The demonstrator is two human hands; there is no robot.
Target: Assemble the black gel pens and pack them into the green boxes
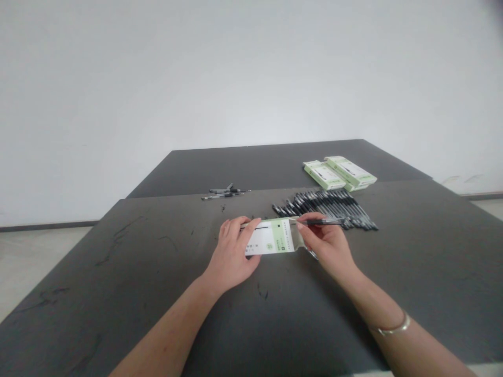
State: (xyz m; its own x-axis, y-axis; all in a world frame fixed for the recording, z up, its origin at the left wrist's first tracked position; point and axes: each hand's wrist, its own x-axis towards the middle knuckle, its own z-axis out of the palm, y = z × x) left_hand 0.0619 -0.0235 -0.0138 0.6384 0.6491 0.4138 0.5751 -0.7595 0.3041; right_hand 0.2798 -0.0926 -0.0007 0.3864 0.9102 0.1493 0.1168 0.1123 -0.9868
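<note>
My left hand (234, 255) is closed around the left end of a white and green pen box (271, 236), which lies on its side with its right end open. In my right hand (328, 242) a black pen (320, 222) is pinched between thumb and fingers. The pen lies level, its left tip right at the box's open end; whether the tip is inside I cannot tell. Just beyond my right hand is a row of many black pens (330, 204) lying side by side.
Two more white and green boxes (351, 172) lie at the back right, beyond the row of pens. A few loose pens (223, 193) lie apart at the back left. The dark table (118, 293) has scuff marks, and a pale wall (236, 73) stands behind it.
</note>
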